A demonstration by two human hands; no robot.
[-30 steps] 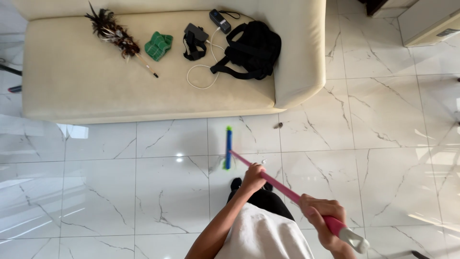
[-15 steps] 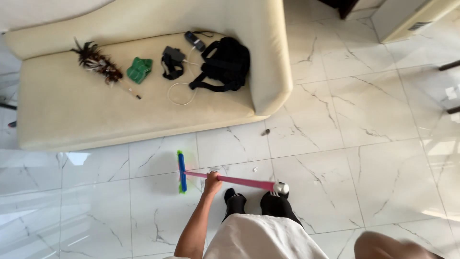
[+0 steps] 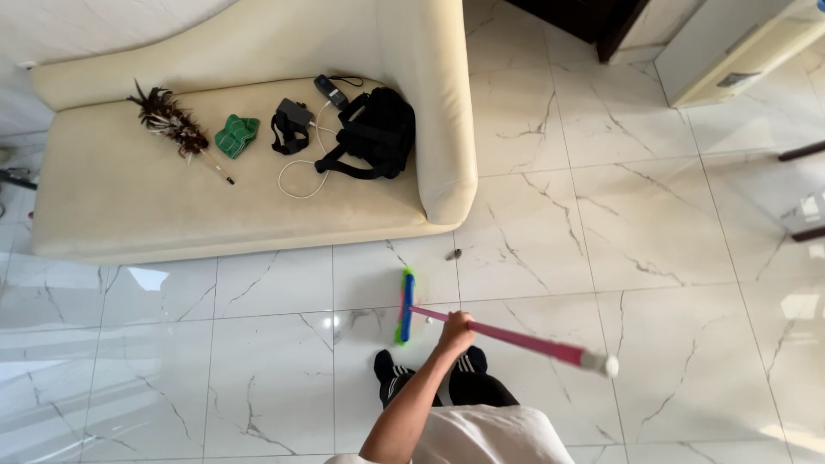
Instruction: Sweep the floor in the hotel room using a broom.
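Broom: pink-handled broom (image 3: 507, 338) with a blue head and green bristles; the head rests on the white marble-patterned tile floor (image 3: 653, 223), just in front of the person's feet, and the handle slants from it to a white end cap at the right.
Left hand: left hand (image 3: 455, 332) has its grip wrapped around the pink handle, a short way behind the head.
Right hand: outside the view; its grip cannot be told.
Debris: small dark scrap (image 3: 455, 254) lies on the floor, between the broom head and the sofa corner; a small white speck sits just beside the head.
Sofa: cream upholstered sofa (image 3: 129, 206) stands beyond the broom, well apart from it.
Sofa contents: brown feather duster (image 3: 172, 127) at the left; folded green cloth (image 3: 235, 136) beside it; black strapped device (image 3: 290, 120) with a white cable (image 3: 296, 176); black backpack (image 3: 371, 131) against the armrest.
Person: white garment and black socks show at the bottom edge.
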